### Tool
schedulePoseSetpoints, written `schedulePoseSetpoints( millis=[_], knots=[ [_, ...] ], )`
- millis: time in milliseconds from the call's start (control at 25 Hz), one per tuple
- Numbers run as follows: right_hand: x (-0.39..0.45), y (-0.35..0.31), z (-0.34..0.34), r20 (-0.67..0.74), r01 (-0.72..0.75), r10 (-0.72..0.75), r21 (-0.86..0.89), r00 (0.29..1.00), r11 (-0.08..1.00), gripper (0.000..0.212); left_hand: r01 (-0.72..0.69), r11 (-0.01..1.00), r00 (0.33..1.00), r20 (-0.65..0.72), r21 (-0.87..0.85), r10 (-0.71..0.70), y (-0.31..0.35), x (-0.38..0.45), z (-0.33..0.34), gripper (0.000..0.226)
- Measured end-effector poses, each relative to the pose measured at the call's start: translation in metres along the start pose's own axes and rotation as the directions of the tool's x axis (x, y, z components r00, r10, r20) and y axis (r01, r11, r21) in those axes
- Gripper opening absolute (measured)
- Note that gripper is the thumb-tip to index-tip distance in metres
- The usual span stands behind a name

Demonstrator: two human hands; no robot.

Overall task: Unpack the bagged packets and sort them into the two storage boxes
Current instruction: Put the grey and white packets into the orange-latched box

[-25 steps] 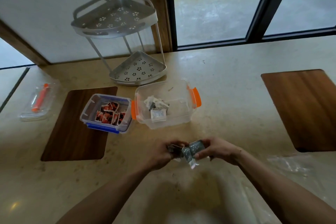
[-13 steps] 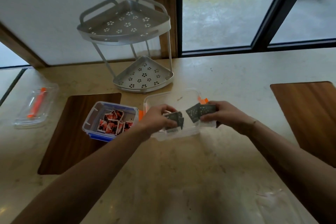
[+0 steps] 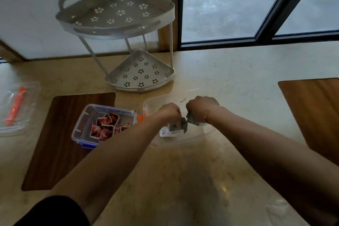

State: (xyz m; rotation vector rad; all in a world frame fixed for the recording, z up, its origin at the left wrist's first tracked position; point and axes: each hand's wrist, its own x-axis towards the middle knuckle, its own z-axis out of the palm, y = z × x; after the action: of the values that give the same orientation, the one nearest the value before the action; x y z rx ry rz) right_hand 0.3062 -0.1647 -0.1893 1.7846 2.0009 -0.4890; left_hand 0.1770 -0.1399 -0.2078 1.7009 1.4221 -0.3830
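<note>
Both hands reach down into the clear box with orange latches (image 3: 194, 139) at the centre of the counter. My left hand (image 3: 169, 112) grips dark grey packets (image 3: 184, 126) with fingers curled downward. Close beside it, my right hand (image 3: 201, 109) holds more dark grey packets (image 3: 192, 120) low inside the same box. White packets (image 3: 168, 131) lie on the box floor under the hands. To the left, the small box with a blue latch (image 3: 82, 130) holds several red-and-white packets (image 3: 105, 127).
A metal two-tier corner rack (image 3: 128, 42) stands behind the boxes. A clear lid with an orange latch (image 3: 16, 106) lies far left. Dark wood mats sit at left (image 3: 60, 139) and right (image 3: 315, 112). A crumpled clear plastic bag (image 3: 280, 205) lies near the bottom right.
Both hands carried the dark grey packets from the near counter forward over the clear box, then lowered them into it with fingers turned down. The view moved closer.
</note>
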Motion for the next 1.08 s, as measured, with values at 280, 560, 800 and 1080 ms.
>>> schedulePoseSetpoints(
  millis=[280,560,800,1080],
  knots=[
    [0.022,-0.024,0.013,0.308,0.189,-0.133,-0.157,0.942,0.969,0.038,-0.026,0.969,0.999,0.044,0.247,0.015,-0.02,0.016,0.019,0.018],
    [0.036,-0.015,0.045,0.095,0.203,-0.188,-0.186,0.978,0.961,0.027,-0.12,0.931,0.986,-0.072,0.345,0.154,-0.028,0.014,0.032,0.012],
    [0.019,-0.012,0.037,0.028,0.154,-0.151,-0.202,0.988,0.967,0.025,-0.149,0.901,0.957,-0.168,0.407,0.235,-0.031,-0.001,0.032,0.023],
    [-0.02,-0.005,0.024,-0.185,0.031,-0.026,0.021,0.982,0.999,0.038,-0.191,0.913,0.913,-0.276,0.361,0.3,-0.032,-0.033,0.005,0.019]
  ],
)
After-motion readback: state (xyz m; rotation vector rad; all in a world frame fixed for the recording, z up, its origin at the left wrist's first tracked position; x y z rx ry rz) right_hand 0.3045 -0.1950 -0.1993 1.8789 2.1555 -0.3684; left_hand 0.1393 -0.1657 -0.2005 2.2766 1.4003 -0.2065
